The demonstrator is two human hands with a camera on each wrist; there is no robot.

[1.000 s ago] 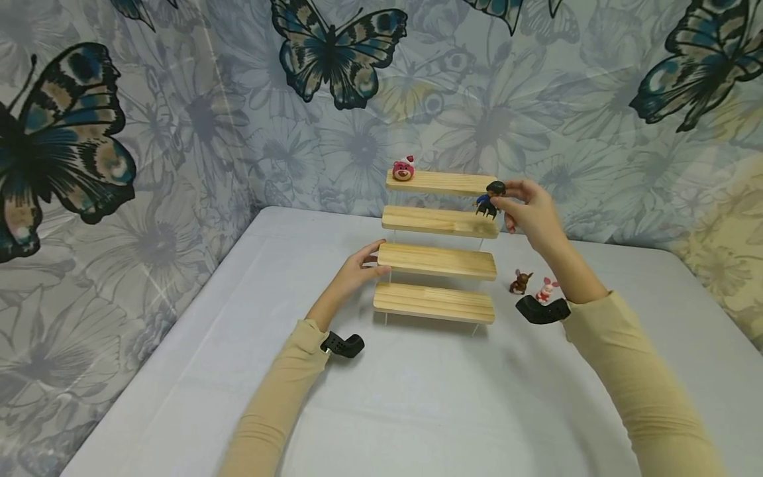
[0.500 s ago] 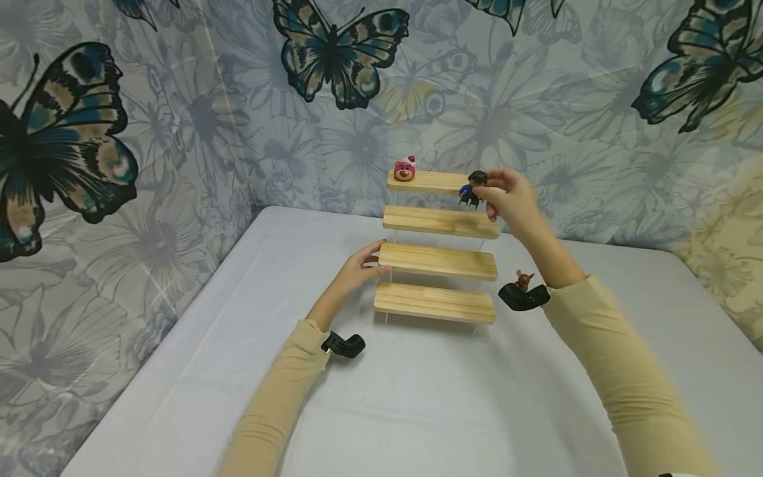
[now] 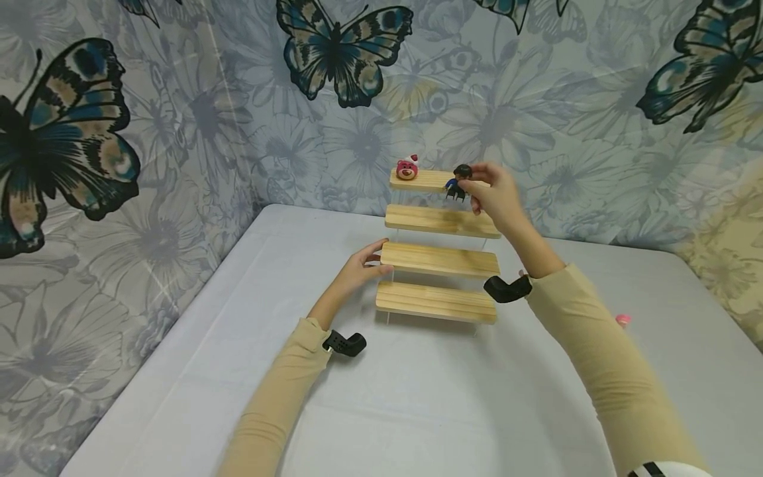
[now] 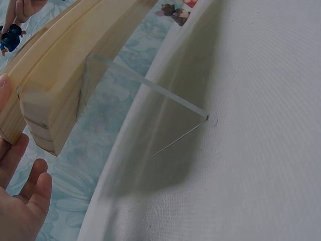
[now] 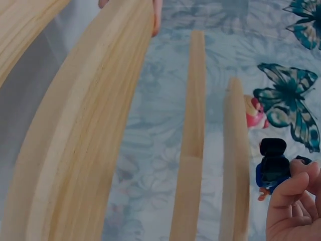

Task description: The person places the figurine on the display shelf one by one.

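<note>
A wooden four-tier display stand (image 3: pixel 438 260) with clear supports rises on the table. My left hand (image 3: pixel 356 270) grips the left end of its second shelf from the bottom, thumb and fingers on opposite faces in the left wrist view. Up at the top shelf (image 3: pixel 430 180), my right hand (image 3: pixel 499 197) pinches a small dark-haired figurine (image 3: pixel 457 181) in blue and black. It overlaps that shelf's right half in the head view; the right wrist view shows it (image 5: pixel 273 168) beside the shelf's edge. A pink bear figurine (image 3: pixel 407 169) sits at the top shelf's left end.
A brown figurine (image 4: pixel 175 14) stands on the white-covered table (image 3: pixel 417 404) right of the stand, mostly hidden in the head view. Part of a pink figurine (image 3: pixel 623 320) shows beyond the right sleeve. A patterned butterfly cloth (image 3: pixel 357 139) hangs close behind the stand.
My right hand has carried the dark-haired figurine left and up, from the top shelf's right end to over its right half. The left hand keeps its grip on the stand.
</note>
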